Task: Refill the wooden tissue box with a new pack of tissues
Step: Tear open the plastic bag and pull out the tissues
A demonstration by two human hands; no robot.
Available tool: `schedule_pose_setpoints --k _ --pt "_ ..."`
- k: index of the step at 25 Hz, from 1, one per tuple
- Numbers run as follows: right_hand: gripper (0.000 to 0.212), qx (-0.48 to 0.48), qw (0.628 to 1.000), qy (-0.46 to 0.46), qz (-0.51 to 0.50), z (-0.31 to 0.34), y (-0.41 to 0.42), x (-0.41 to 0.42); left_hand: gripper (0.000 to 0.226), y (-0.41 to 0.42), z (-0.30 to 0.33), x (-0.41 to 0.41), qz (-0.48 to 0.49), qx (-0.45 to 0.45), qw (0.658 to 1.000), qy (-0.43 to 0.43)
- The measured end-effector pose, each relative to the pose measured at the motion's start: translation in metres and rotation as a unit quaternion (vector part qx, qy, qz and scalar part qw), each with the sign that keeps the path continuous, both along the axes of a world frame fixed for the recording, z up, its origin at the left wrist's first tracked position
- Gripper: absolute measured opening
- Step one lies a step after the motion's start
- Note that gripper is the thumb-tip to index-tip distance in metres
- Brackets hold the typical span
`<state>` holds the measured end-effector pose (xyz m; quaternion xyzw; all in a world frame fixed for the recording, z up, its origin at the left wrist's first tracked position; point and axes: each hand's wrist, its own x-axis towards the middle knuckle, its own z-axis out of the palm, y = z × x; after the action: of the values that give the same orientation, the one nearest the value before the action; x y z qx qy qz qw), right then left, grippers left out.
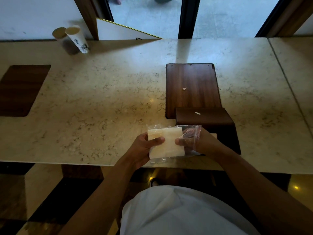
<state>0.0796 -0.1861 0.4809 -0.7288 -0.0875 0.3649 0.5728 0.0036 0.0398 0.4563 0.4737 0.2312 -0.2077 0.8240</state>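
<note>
A white stack of tissues (169, 141) in a clear plastic wrapper (192, 133) is held over the table's near edge. My left hand (144, 148) grips the stack's left side, thumb on top. My right hand (199, 143) holds the right end, its fingers inside or behind the loose open plastic. The dark wooden tissue box (208, 119) stands just behind my right hand, its lower part hidden by my wrist. A small white scrap lies on its top.
A flat wooden board (191, 87) lies on the marble table (101, 99) behind the box, with a small scrap on it. Another dark wooden panel (20, 90) sits at the far left. Two paper cups (74, 39) stand at the back left beside a white framed board (118, 31).
</note>
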Motion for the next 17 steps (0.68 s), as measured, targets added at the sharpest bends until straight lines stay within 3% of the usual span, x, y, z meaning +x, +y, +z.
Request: schedule_pose_setpoints --k 4,9,12,17 --pt "0.028 -0.017 1.000 0.020 -0.015 -0.004 0.002 0.004 0.046 0.006 0.002 0.002 0.033 0.003 0.999 0.015" --pt "0.024 -0.020 0.997 0.036 -0.058 -0.001 -0.008 0.008 0.025 0.016 -0.005 -0.001 0.055 0.034 0.998 0.002" --pt "0.021 0.011 0.992 0.070 -0.107 0.004 -0.012 0.013 0.014 0.025 -0.015 -0.006 0.119 0.018 0.992 0.026" --pt "0.022 0.013 0.984 0.049 -0.168 0.006 -0.016 0.022 0.009 0.047 -0.033 -0.020 0.202 0.007 0.977 0.066"
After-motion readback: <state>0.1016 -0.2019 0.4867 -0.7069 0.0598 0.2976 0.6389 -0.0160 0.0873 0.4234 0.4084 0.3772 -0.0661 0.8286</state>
